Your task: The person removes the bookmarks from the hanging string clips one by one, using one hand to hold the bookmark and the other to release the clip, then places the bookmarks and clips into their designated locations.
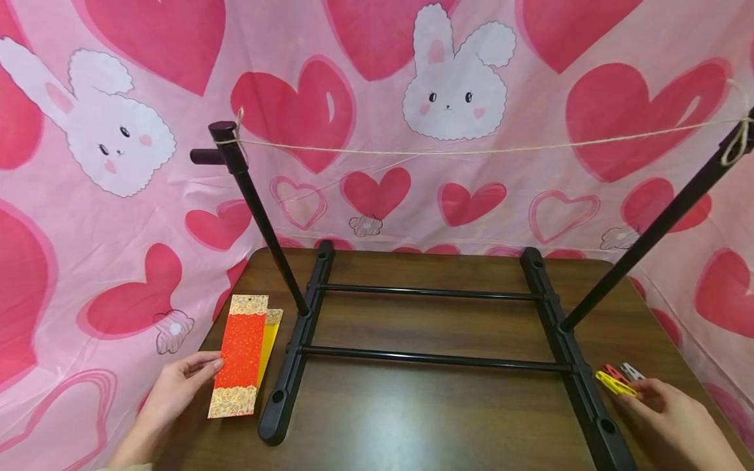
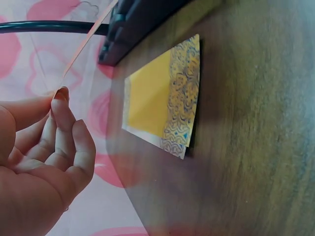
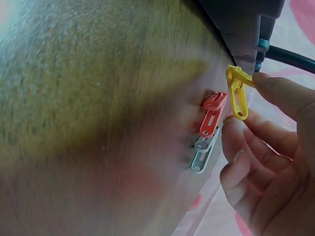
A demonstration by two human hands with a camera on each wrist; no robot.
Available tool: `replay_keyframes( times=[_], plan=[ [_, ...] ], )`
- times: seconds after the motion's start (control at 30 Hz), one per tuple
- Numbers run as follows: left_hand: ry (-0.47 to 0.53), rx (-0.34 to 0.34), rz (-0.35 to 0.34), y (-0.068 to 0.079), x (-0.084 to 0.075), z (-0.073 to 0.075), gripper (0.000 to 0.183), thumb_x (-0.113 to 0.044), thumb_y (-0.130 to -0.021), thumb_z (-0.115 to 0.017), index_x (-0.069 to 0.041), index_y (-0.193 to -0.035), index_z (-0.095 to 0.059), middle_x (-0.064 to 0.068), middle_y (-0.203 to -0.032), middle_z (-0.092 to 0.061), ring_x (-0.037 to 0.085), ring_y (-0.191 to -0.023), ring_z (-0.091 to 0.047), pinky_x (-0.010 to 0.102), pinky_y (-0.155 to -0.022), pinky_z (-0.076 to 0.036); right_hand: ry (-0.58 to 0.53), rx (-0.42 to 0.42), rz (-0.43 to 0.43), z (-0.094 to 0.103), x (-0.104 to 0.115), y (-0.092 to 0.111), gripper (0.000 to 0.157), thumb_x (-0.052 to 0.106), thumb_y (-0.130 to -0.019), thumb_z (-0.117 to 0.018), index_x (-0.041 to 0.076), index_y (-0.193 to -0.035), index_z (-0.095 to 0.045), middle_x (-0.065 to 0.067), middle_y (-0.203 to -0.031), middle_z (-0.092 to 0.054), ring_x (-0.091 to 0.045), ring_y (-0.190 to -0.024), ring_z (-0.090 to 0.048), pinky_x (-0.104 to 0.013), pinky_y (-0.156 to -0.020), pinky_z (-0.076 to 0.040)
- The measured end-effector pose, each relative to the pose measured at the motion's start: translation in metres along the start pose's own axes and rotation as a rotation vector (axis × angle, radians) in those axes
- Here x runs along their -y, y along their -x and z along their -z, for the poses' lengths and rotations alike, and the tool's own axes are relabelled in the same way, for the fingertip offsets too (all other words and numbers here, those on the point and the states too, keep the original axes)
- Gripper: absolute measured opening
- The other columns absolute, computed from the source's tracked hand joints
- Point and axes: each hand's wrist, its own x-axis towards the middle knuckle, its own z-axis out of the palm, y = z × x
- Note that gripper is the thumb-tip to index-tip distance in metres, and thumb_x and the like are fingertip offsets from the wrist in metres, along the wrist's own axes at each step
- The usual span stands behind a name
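Note:
My left hand (image 1: 179, 383) pinches the long edge of a red paper card (image 1: 241, 353) with gold patterned ends. Seen edge-on in the left wrist view, that card is a thin strip above the fingertips. Under it on the table lies a yellow card (image 2: 150, 96) with a patterned band, and a pale card edge shows below that one. Between the thumb and fingers of my right hand (image 1: 677, 415) is a yellow clothespin (image 3: 238, 93). A red clothespin (image 3: 212, 115) and a grey clothespin (image 3: 204, 152) lie beside it on the table.
A black frame stands on the wooden table (image 1: 412, 418), with two crossbars (image 1: 436, 358) and upright posts (image 1: 262, 222) at both sides. A thin string (image 1: 471, 152) is tied between the post tops. Pink heart-and-rabbit cloth (image 1: 365, 118) hangs behind.

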Motion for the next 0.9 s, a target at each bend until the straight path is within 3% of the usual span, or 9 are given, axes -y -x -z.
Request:
replay_keyframes(
  times=[0.2,0.4,0.67,0.9],
  plan=[
    [-0.007,0.033,-0.02,-0.009,0.006,-0.003,0.028,-0.005,-0.098,-0.07,0.015,-0.117,-0.069,0.014,-0.097,-0.078,-0.004,-0.081,-0.067,0.019,-0.071,-0.058,-0.002,0.003,0.011,0.0,0.002,-0.001,0.058,0.045,-0.102,-0.065,-0.012,-0.112,-0.063,-0.023,-0.096,-0.072,-0.039,-0.084,-0.068,-0.061,-0.072,-0.053],
    [-0.001,0.088,-0.002,-0.017,0.01,-0.007,0.026,-0.003,-0.098,-0.069,0.016,-0.116,-0.069,0.019,-0.099,-0.077,-0.003,-0.081,-0.067,0.022,-0.073,-0.059,0.002,0.046,-0.017,-0.002,0.002,-0.002,0.062,0.049,-0.1,-0.066,-0.011,-0.114,-0.062,-0.023,-0.097,-0.071,-0.038,-0.085,-0.068,-0.063,-0.073,-0.052],
    [-0.006,0.146,0.04,-0.024,0.015,-0.01,0.028,-0.004,-0.098,-0.069,0.017,-0.116,-0.068,0.023,-0.103,-0.076,0.001,-0.082,-0.068,0.022,-0.074,-0.058,0.015,0.029,0.013,-0.002,0.001,-0.005,0.06,0.045,-0.1,-0.067,-0.014,-0.113,-0.061,-0.018,-0.093,-0.069,-0.03,-0.081,-0.064,-0.059,-0.072,-0.053],
    [-0.004,0.199,0.036,-0.029,0.017,-0.015,0.026,-0.002,-0.097,-0.069,0.018,-0.113,-0.067,0.021,-0.098,-0.075,0.006,-0.074,-0.067,0.026,-0.07,-0.059,0.007,0.073,-0.002,-0.002,0.002,-0.006,0.06,0.045,-0.099,-0.07,-0.012,-0.113,-0.062,-0.018,-0.095,-0.072,-0.036,-0.087,-0.068,-0.063,-0.074,-0.052]
  ],
)
